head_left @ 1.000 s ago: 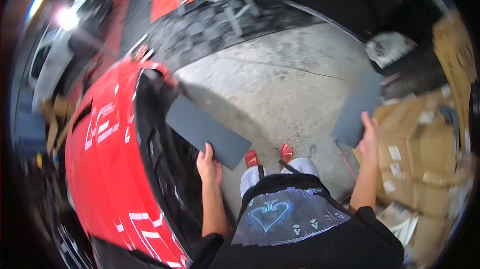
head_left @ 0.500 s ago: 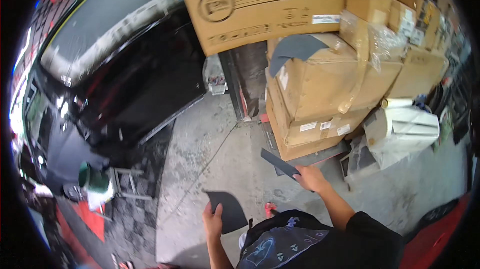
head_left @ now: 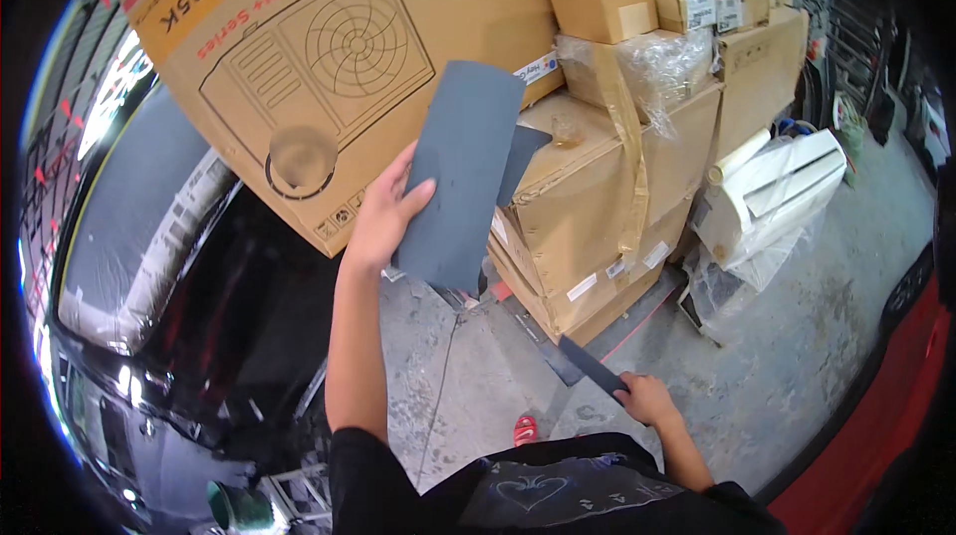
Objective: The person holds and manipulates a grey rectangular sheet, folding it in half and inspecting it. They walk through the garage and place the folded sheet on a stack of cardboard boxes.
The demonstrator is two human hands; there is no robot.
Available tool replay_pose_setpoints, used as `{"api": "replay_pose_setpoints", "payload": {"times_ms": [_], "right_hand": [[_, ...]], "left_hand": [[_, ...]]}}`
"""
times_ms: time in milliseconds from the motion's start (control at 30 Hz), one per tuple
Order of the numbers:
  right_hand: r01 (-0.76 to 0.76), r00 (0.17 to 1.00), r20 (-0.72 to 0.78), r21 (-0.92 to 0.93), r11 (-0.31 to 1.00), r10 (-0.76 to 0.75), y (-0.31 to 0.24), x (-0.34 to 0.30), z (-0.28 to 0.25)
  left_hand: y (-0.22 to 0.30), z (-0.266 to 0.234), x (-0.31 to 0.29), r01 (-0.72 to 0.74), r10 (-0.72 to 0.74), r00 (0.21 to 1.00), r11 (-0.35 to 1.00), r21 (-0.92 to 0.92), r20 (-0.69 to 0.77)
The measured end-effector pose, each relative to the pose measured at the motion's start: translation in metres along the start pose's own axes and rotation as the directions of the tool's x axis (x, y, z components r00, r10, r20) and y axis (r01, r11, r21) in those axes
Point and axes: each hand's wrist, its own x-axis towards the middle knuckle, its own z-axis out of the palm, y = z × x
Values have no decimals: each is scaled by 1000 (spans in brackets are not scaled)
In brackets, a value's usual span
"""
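Note:
My left hand (head_left: 383, 216) is raised in front of the cartons, thumb and fingers closed on the edge of a dark grey sandpaper sheet (head_left: 460, 172). The sheet stands nearly upright and bends slightly. Behind it, another dark grey sheet (head_left: 525, 157) lies over the stacked carton's corner, partly hidden. Lower down on the right, my right hand (head_left: 647, 400) grips the end of a narrow dark grey sandpaper strip (head_left: 590, 366), seen nearly edge-on. This strip points up and left, above the floor by the cartons' base.
A large carton (head_left: 289, 17) rests tilted behind my left hand, beside stacked cartons (head_left: 617, 167). On the left is a black car (head_left: 229, 286) with a covered window. A green bucket (head_left: 237, 505) is at lower left. A white slatted unit (head_left: 777, 197) and a red panel (head_left: 876, 416) are on the right.
My left hand has risen from low near my body to the cartons, carrying the sheet. My right hand still holds its strip, slightly lower in view. The view has shifted.

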Motion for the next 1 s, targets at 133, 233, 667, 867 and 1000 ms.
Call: {"api": "replay_pose_setpoints", "payload": {"times_ms": [133,233,667,867,1000], "right_hand": [[-170,982,-77,44,984,173,8,-30,9],[-308,939,-144,52,950,313,13,-48,16],[38,922,-341,547,836,182,-56,-13,-2],[164,984,-162,668,726,-74,-113,2,-45],[165,927,6,892,421,-376,-137,14,-26]], "left_hand": [[-66,-30,89,103,-124,990,955,277,61],[-63,12,100,-12,123,992,305,952,-27],[-52,59,-27,-492,663,746,486,723,61],[-117,114,-186,-245,194,967,880,406,164],[-131,124,-254,78,-100,993,958,276,68]]}}
